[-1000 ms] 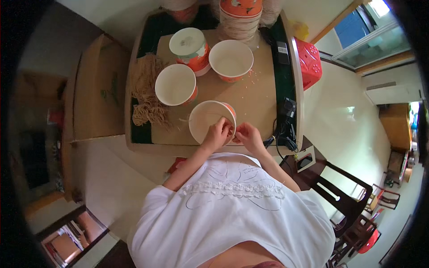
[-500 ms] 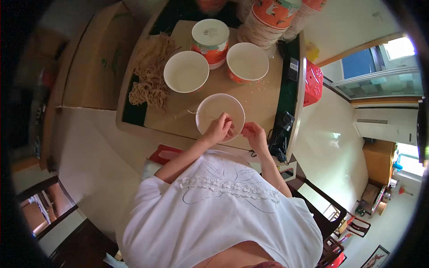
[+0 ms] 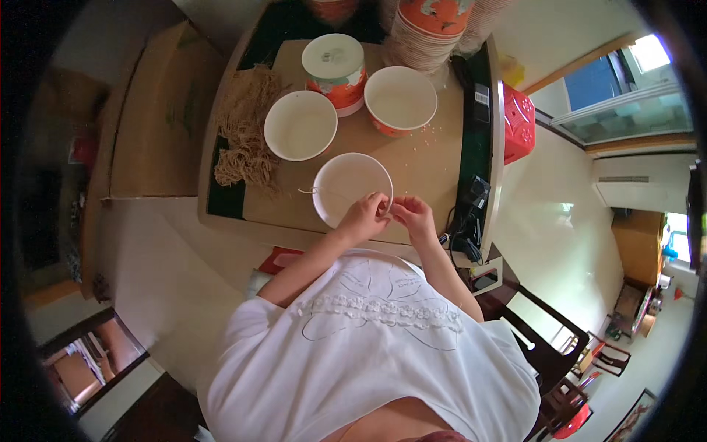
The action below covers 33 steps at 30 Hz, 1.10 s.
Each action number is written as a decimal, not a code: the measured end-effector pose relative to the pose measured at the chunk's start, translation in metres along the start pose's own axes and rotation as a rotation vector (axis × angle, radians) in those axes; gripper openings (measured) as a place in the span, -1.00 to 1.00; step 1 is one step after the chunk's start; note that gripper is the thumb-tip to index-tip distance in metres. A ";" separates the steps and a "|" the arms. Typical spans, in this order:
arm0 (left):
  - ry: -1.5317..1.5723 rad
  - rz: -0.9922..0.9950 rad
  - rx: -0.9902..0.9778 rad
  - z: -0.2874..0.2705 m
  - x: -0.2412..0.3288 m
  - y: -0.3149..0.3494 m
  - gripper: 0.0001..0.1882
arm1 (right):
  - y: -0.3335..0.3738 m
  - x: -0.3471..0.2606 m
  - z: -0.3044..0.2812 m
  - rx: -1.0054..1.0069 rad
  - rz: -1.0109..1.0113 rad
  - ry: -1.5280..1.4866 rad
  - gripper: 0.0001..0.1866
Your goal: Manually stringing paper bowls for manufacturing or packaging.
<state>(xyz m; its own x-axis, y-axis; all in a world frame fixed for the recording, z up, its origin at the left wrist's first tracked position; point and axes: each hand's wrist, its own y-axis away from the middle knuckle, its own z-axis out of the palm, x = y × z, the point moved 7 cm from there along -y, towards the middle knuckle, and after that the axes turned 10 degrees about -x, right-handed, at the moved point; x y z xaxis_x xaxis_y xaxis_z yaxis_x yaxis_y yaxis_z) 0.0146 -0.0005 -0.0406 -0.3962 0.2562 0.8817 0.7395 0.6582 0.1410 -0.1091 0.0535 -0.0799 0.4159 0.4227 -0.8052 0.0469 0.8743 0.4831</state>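
Note:
An upright paper tub (image 3: 340,177) with a white inside stands near the front edge of the table. A thin pale string (image 3: 306,191) sticks out past its left rim and runs across the inside toward my left hand (image 3: 365,216). My left hand reaches over the near right rim, fingers closed on the string's inner end. Just outside that rim my right hand (image 3: 414,218) is closed in a pinch, its fingertips close to the left ones. What the right fingers hold is hidden.
Two upright paper tubs, one left (image 3: 298,131) and one right (image 3: 401,107), stand beyond, with an upside-down tub (image 3: 335,66) behind. Brown strings (image 3: 249,129) lie in a bundle at left. Stacked tubs (image 3: 423,40) stand at the back; a black adapter with cables (image 3: 471,221) lies right.
My right hand has come in to the left hand at the tub's rim. The table has shifted slightly in view.

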 end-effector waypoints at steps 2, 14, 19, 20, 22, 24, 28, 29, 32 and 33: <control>0.020 0.010 0.041 -0.007 0.009 0.003 -0.55 | -0.002 0.002 0.001 0.033 -0.010 -0.062 -0.85; 0.162 0.000 0.092 -0.040 0.044 0.010 -0.81 | 0.030 -0.055 0.035 -0.107 -0.327 0.453 -0.72; 0.370 -0.145 0.216 -0.038 0.026 0.009 -0.90 | 0.033 -0.062 0.053 -0.180 -0.403 0.222 -0.64; 0.359 -0.086 0.226 -0.040 0.031 0.008 -0.89 | 0.030 -0.059 0.054 -0.177 -0.405 0.219 -0.64; 0.345 -0.027 0.235 -0.042 0.039 0.005 -0.86 | 0.021 -0.050 0.049 -0.120 -0.382 0.193 -0.66; 0.166 -0.003 0.316 -0.046 0.049 0.005 -0.81 | 0.019 -0.050 0.045 -0.106 -0.352 0.226 -0.73; 0.029 0.066 0.340 -0.038 0.055 0.002 -0.77 | 0.025 -0.055 0.037 -0.027 -0.324 0.298 -0.89; 0.009 0.059 0.347 -0.034 0.051 0.001 -0.78 | 0.024 -0.050 0.034 -0.026 -0.326 0.294 -0.89; -0.004 0.025 0.291 -0.025 0.039 -0.002 -0.79 | 0.022 -0.036 0.023 0.029 -0.342 0.214 -0.91; 0.005 -0.002 0.234 -0.020 0.033 -0.005 -0.80 | 0.019 -0.034 0.019 0.069 -0.332 0.152 -0.90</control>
<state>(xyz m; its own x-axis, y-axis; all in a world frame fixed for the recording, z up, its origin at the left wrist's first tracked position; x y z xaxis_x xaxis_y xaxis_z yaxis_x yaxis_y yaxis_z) 0.0088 -0.0093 -0.0028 -0.3943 0.2517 0.8838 0.5923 0.8050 0.0350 -0.1047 0.0514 -0.0364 0.2285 0.1534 -0.9614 0.2198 0.9539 0.2044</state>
